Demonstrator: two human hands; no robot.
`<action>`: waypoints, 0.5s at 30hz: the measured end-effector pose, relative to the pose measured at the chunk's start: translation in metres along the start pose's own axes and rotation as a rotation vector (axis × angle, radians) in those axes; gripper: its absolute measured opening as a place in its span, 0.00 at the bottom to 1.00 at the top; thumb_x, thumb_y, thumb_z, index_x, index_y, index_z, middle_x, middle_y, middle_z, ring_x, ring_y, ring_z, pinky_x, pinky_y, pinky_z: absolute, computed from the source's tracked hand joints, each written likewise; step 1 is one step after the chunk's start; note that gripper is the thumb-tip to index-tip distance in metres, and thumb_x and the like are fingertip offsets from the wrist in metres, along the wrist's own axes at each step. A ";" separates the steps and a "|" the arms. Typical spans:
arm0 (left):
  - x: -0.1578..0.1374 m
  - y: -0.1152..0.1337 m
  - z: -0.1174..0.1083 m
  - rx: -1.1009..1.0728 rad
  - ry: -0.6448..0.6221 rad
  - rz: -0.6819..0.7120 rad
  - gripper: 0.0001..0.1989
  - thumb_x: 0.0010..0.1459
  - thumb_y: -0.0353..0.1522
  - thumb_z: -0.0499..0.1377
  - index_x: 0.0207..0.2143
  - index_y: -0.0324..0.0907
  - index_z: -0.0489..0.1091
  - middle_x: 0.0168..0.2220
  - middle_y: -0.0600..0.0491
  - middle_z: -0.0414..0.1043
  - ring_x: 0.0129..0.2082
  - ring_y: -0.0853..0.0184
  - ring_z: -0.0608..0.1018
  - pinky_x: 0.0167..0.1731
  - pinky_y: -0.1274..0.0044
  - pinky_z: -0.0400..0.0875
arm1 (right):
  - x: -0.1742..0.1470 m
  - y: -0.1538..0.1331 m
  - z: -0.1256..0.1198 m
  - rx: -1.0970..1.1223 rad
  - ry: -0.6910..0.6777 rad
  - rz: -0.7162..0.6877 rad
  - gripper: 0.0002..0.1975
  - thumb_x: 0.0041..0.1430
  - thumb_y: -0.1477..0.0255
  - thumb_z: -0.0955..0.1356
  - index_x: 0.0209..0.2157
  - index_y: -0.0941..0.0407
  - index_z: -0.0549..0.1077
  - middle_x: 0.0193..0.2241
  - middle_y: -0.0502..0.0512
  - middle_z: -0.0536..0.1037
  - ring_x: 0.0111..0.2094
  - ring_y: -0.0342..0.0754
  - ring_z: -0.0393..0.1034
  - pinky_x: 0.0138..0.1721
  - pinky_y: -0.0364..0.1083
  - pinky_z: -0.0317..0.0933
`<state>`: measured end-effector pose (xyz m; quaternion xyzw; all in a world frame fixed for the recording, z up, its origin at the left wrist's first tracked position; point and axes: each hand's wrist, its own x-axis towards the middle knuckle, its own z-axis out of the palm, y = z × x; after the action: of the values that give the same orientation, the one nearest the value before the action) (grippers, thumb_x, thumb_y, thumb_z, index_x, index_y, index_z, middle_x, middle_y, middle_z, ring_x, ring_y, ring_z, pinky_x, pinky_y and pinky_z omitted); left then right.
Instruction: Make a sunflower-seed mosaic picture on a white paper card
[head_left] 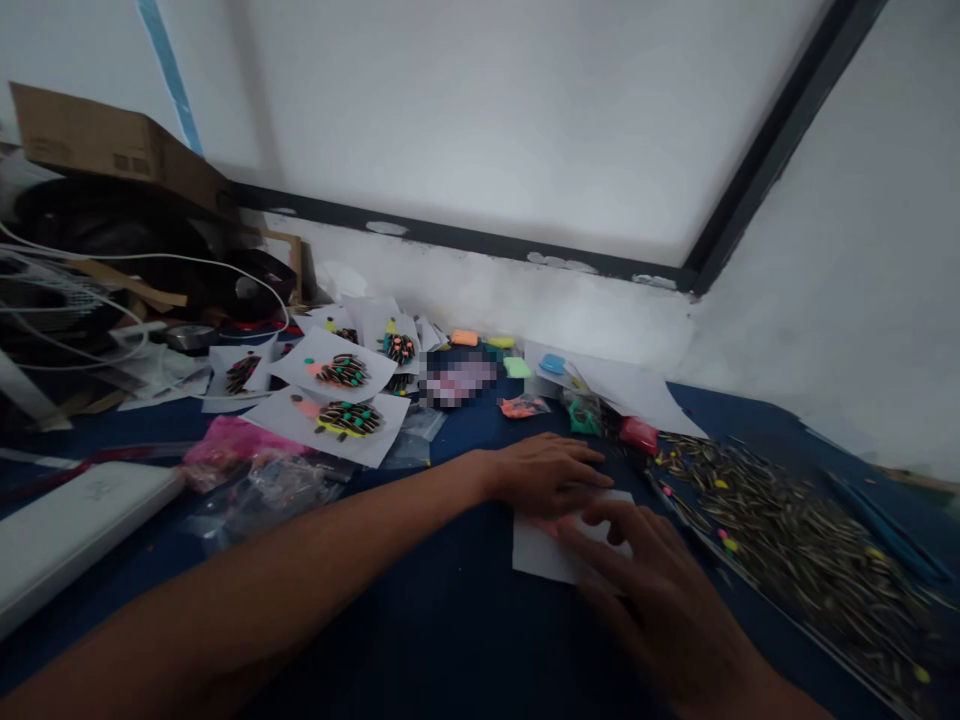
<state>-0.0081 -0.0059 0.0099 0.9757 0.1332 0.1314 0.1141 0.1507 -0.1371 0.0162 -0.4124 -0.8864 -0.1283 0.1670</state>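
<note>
A small white sheet of paper (541, 562) lies on the blue table surface in front of me. On it is a smear of orange-pink clay (553, 522), partly hidden by my fingers. My left hand (546, 474) is stretched palm down over the far edge of the paper, its fingers extended and holding nothing. From the near right, my right hand (652, 575) reaches over the sheet. Its fingers are apart and somewhat blurred, with a fingertip at the clay; whether it touches cannot be made out.
Striped seeds (795, 530) fill a tray on the right. Clay packets, including a red one (639, 434) and a green one (584, 414), lie beyond my hands. Seed-and-clay hedgehog pictures (341, 370), plastic bags (262, 490) and a white power bank (82, 530) are at left.
</note>
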 end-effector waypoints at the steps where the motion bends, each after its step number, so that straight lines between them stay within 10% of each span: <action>1: 0.000 0.000 0.000 0.001 0.000 0.000 0.19 0.65 0.36 0.49 0.57 0.44 0.64 0.62 0.47 0.56 0.63 0.59 0.59 0.60 0.66 0.53 | -0.001 0.001 0.000 -0.015 0.018 0.002 0.16 0.62 0.66 0.61 0.50 0.50 0.72 0.42 0.61 0.71 0.40 0.53 0.66 0.37 0.51 0.63; 15: 0.000 0.000 0.001 -0.003 -0.006 -0.015 0.18 0.65 0.35 0.50 0.56 0.46 0.64 0.63 0.48 0.56 0.63 0.60 0.57 0.60 0.65 0.53 | 0.004 -0.005 -0.001 -0.052 -0.035 -0.030 0.14 0.63 0.67 0.61 0.45 0.52 0.74 0.41 0.61 0.72 0.38 0.53 0.67 0.36 0.52 0.61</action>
<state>-0.0076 -0.0063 0.0092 0.9749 0.1400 0.1280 0.1167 0.1452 -0.1379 0.0184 -0.4055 -0.8915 -0.1464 0.1391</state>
